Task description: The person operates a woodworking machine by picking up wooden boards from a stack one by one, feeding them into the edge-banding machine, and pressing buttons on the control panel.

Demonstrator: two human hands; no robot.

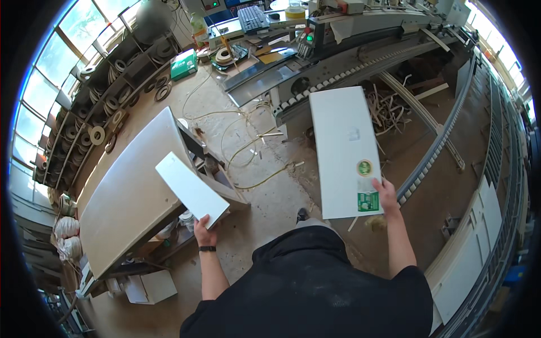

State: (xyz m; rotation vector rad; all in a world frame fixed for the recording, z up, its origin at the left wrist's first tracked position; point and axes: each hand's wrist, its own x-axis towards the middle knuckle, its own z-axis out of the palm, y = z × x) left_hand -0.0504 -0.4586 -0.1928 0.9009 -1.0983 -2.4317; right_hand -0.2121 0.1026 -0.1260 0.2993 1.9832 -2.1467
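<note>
- The left hand (203, 230) grips the near end of a small white board (191, 188), held tilted over the right edge of a big white panel (132, 194) lying on a workbench at the left.
- The right hand (387, 192) clasps the near right corner of a long white board (345, 151), by its green stickers (367, 200).
- The long board reaches toward the roller conveyor (360, 70) of a machine on the far side.
- Loose yellowish strips (248, 143) lie on the floor between the boards.
- Shelves with rolls of tape (93, 121) stand far left.

right hand (387, 191) fingers hidden behind the large white panel (344, 152); sticker print too small to tell
</note>
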